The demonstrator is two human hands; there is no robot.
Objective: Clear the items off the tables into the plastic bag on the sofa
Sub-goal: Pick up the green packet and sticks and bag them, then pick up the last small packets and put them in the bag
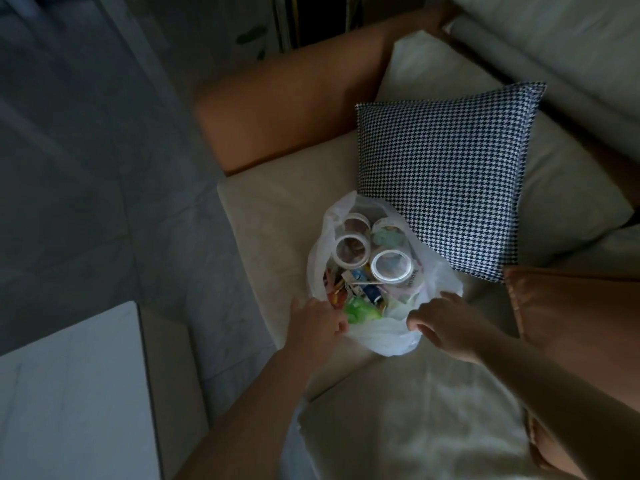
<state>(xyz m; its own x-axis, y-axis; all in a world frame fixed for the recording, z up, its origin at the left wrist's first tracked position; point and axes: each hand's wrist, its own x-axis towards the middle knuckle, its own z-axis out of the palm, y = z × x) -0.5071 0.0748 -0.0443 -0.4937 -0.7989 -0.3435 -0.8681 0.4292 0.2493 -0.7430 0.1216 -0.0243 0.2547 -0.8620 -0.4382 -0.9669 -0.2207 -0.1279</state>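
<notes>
**Both hands at the mouth of the bag**

On the cream sofa seat [263,216] stands one white plastic bag [381,341], its mouth spread open toward the camera. Inside it show four clear round containers: three grouped at the far side [352,250], [391,266], [388,233], and a fourth partly hidden behind them [355,221]. Below these lies a jumble of small coloured packets [360,289] too mixed to count, with one green lump [360,311] nearest the front rim.

Left hand [318,318] grips the bag's left edge, fingers curled over the plastic. Right hand [446,325] holds the right edge, thumb and fingers pinching the film.

Just behind the bag, touching its far right side, leans one navy-and-white houndstooth cushion [446,178]. One orange-brown cushion [575,306] sits to the right, beside the right forearm. An orange sofa arm [287,109] runs beyond the seat. One white table corner [69,393] shows at the lower left, apart from the sofa, over grey floor tiles [86,168].
</notes>
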